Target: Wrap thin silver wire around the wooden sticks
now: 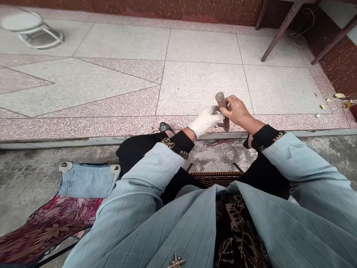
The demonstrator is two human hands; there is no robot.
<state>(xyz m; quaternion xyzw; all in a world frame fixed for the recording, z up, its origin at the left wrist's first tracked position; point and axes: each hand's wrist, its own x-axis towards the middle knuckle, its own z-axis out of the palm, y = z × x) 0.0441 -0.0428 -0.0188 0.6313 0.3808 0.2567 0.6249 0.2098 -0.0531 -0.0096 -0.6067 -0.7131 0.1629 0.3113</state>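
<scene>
In the head view, my right hand [237,109] is bare and closed around a short brown tool [220,97]. The tool has a pale, worn round top and a rounded lower end, and it stands nearly upright. My left hand [205,120], in a white knitted glove, grips it from the other side. A stubby brown piece juts out to the left near its lower end, below the gloved fingers. My fingers cover the tool's middle, so I cannot tell its exact kind. Both hands are over the edge of the raised tiled floor [200,85].
I sit on a woven seat [220,179] before the tiled step. Denim and patterned red cloth [64,216] lies at my left. A white stool [25,23] stands far left, wooden table legs [281,33] at the far right. Pale yellow scraps [339,95] litter the right side.
</scene>
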